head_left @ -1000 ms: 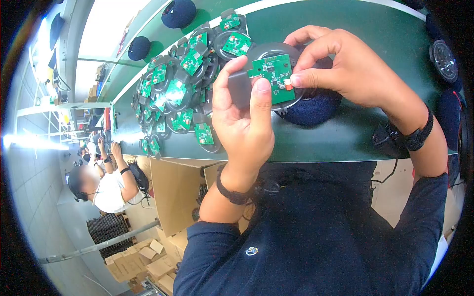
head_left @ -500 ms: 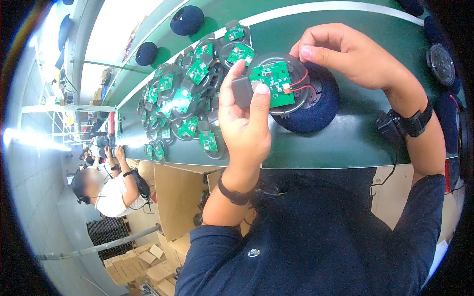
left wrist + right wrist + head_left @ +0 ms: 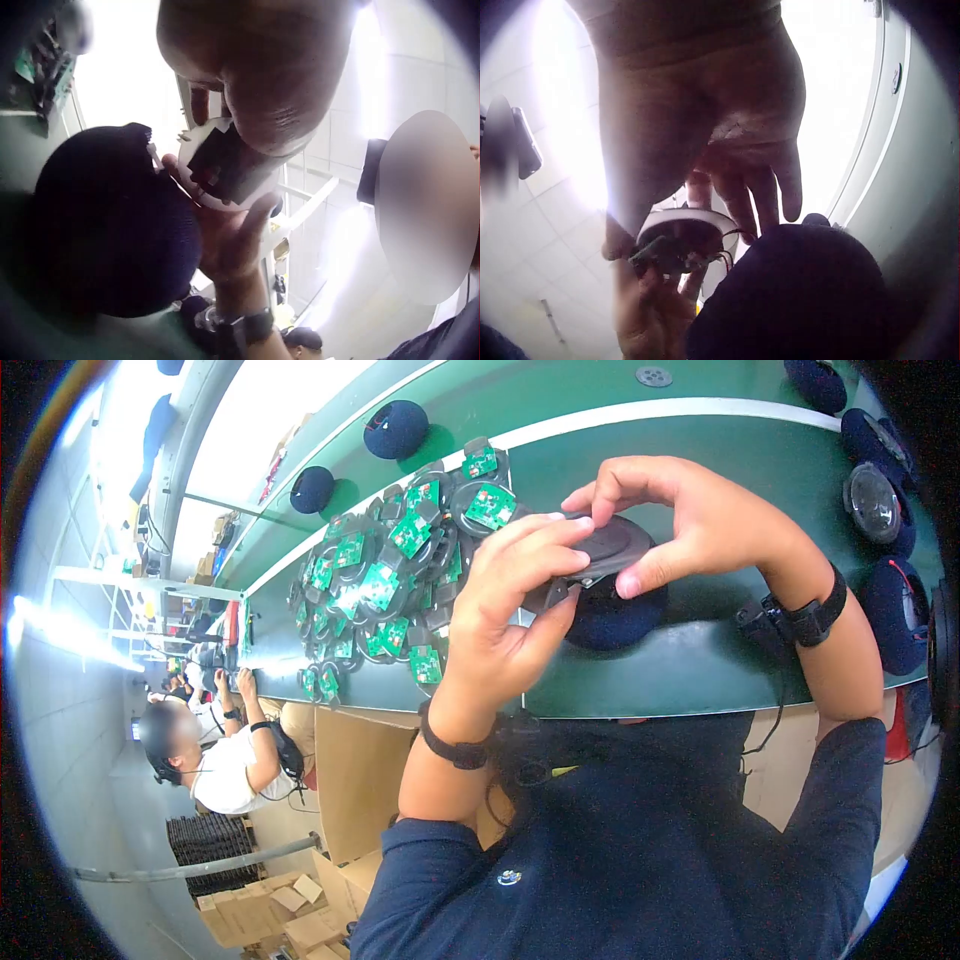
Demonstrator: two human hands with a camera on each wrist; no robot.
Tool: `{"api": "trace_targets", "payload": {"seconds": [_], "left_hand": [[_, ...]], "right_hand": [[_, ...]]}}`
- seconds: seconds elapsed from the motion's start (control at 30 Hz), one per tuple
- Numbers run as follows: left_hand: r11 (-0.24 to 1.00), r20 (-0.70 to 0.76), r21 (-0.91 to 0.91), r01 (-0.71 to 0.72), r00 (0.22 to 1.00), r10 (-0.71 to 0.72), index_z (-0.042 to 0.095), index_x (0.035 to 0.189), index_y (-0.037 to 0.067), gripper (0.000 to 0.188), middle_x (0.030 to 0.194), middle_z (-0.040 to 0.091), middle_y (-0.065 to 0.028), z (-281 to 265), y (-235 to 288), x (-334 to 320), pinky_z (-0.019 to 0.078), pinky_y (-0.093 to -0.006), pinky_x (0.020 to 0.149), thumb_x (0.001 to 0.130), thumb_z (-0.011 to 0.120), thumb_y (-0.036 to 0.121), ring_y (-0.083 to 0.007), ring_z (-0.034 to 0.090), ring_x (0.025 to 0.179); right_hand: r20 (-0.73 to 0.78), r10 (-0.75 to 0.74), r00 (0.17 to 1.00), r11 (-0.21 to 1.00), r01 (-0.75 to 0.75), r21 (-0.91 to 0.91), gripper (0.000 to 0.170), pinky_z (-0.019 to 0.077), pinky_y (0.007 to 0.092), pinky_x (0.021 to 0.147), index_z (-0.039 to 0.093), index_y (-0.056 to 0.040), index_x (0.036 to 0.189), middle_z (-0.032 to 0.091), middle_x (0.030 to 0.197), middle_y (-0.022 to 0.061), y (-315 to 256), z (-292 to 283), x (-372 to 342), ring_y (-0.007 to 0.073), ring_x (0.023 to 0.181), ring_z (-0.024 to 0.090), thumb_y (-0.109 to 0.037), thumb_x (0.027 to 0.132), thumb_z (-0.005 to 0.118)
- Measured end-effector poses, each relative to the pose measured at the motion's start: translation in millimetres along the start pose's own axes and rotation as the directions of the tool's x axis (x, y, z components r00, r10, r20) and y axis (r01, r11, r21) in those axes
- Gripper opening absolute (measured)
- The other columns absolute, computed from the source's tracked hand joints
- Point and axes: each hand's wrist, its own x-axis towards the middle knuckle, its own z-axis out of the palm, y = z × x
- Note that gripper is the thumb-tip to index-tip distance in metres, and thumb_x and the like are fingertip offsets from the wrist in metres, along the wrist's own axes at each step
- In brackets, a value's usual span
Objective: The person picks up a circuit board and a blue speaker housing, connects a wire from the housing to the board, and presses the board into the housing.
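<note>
So my left hand [image 3: 505, 610] is pinching the dark lid [image 3: 615, 548], thumb underneath, and my right hand [image 3: 690, 520] has thumb and fingers round its other edge. Navy speaker [image 3: 620, 618] sits just below both. My worry: twisting or tugging could pull the thin wires [image 3: 727, 259] loose. Brands? Nothing readable; shirt badge [image 3: 510, 878] nearest me is too tiny.

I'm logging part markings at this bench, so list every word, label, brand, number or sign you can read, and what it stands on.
Readable text: none.
Small pale emblem on the dark navy cloth shirt: too small to read.
Green rectangular circuit boards: any print too small.
Dark grey round plastic disc: no lettering legible.
Brown cardboard boxes: any print too blurred.
</note>
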Motion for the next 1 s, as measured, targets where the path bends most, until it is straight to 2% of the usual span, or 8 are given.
{"api": "trace_targets", "payload": {"seconds": [0.27, 0.4, 0.53, 0.57, 0.67, 0.7, 0.87, 1.0], "left_hand": [[0.997, 0.069, 0.075, 0.03, 0.997, -0.035, 0.065, 0.114, 0.005, 0.037, 0.14, 0.057, -0.0223, 6, -7, -17, 0.036, -0.0521, 0.115, 0.078, 0.07, -0.003, -0.0415, 0.048, 0.137], [0.954, -0.066, 0.216, 0.208, 0.978, -0.198, 0.064, 0.122, 0.0, 0.042, 0.143, 0.054, -0.023, 3, 9, -14, 0.0365, -0.0481, 0.114, 0.082, 0.071, 0.012, -0.0408, 0.048, 0.136], [0.84, -0.075, 0.518, 0.164, 0.986, -0.147, 0.065, 0.121, -0.002, 0.04, 0.131, 0.058, -0.0221, 18, 14, -7, 0.0425, -0.0478, 0.107, 0.083, 0.069, 0.01, -0.0397, 0.055, 0.123], [0.815, -0.091, 0.557, 0.158, 0.987, -0.129, 0.066, 0.115, -0.002, 0.033, 0.114, 0.061, -0.0201, 20, 19, -3, 0.047, -0.0466, 0.095, 0.084, 0.068, 0.008, -0.0376, 0.058, 0.107], [0.807, -0.153, 0.518, 0.285, 0.959, -0.241, 0.067, 0.108, -0.002, 0.025, 0.098, 0.06, -0.0174, 28, 25, 3, 0.0474, -0.0451, 0.083, 0.085, 0.067, 0.008, -0.0356, 0.057, 0.092], [0.823, -0.183, 0.508, 0.256, 0.965, -0.187, 0.064, 0.1, -0.001, 0.015, 0.089, 0.057, -0.0163, 31, 19, 4, 0.0457, -0.0453, 0.077, 0.088, 0.066, 0.007, -0.0357, 0.054, 0.084], [0.817, -0.193, 0.493, 0.299, 0.953, -0.233, 0.056, 0.095, 0.001, 0.012, 0.091, 0.057, -0.0176, 39, 2, 12, 0.045, -0.0465, 0.077, 0.089, 0.065, 0.007, -0.038, 0.055, 0.086], [0.843, -0.123, 0.512, 0.166, 0.985, -0.119, 0.056, 0.097, 0.001, 0.012, 0.093, 0.058, -0.0161, 35, -9, 23, 0.045, -0.0452, 0.078, 0.088, 0.065, 0.004, -0.0371, 0.055, 0.087]], "right_hand": [[0.058, -0.011, 0.998, 0.942, 0.03, -0.335, 0.059, 0.0499, 0.037, 0.085, 0.058, -0.0029, 0.106, 0.065, 0.102, 0.0137, -7, 6, -2, 0.0288, 0.099, 0.064, -0.04, 0.071, 0.089], [-0.012, 0.009, 1.0, 0.889, -0.014, -0.459, 0.076, 0.0464, 0.0419, 0.103, 0.053, -0.0029, 0.126, 0.06, 0.128, 0.0182, -22, 18, -4, 0.0374, 0.119, 0.058, -0.03, 0.067, 0.091], [-0.084, -0.05, 0.995, 0.812, -0.009, -0.583, 0.08, 0.0472, 0.0457, 0.101, 0.048, -0.0004, 0.133, 0.059, 0.125, 0.0224, -35, 36, -6, 0.0412, 0.118, 0.057, -0.025, 0.067, 0.087], [-0.091, 0.016, 0.996, 0.816, -0.065, -0.575, 0.087, 0.044, 0.0455, 0.106, 0.044, -0.0019, 0.141, 0.055, 0.133, 0.0231, -38, 38, -8, 0.0424, 0.125, 0.052, -0.019, 0.068, 0.087], [-0.138, -0.064, 0.988, 0.776, -0.038, -0.63, 0.088, 0.047, 0.0471, 0.101, 0.043, 0.0015, 0.141, 0.057, 0.128, 0.0256, -38, 47, -11, 0.043, 0.118, 0.056, -0.021, 0.068, 0.087], [-0.132, -0.032, 0.991, 0.778, -0.058, -0.626, 0.091, 0.0467, 0.0472, 0.102, 0.041, 0.0023, 0.144, 0.057, 0.13, 0.0269, -38, 48, -12, 0.0437, 0.119, 0.055, -0.022, 0.069, 0.087], [-0.141, -0.01, 0.99, 0.767, -0.083, -0.636, 0.093, 0.0462, 0.0469, 0.103, 0.04, 0.0041, 0.144, 0.057, 0.129, 0.0271, -38, 50, -10, 0.0432, 0.12, 0.056, -0.024, 0.069, 0.087], [-0.208, 0.026, 0.978, 0.739, -0.158, -0.654, 0.095, 0.0465, 0.046, 0.104, 0.038, 0.0054, 0.145, 0.056, 0.131, 0.0281, -29, 47, -8, 0.0431, 0.121, 0.057, -0.027, 0.07, 0.087]]}}
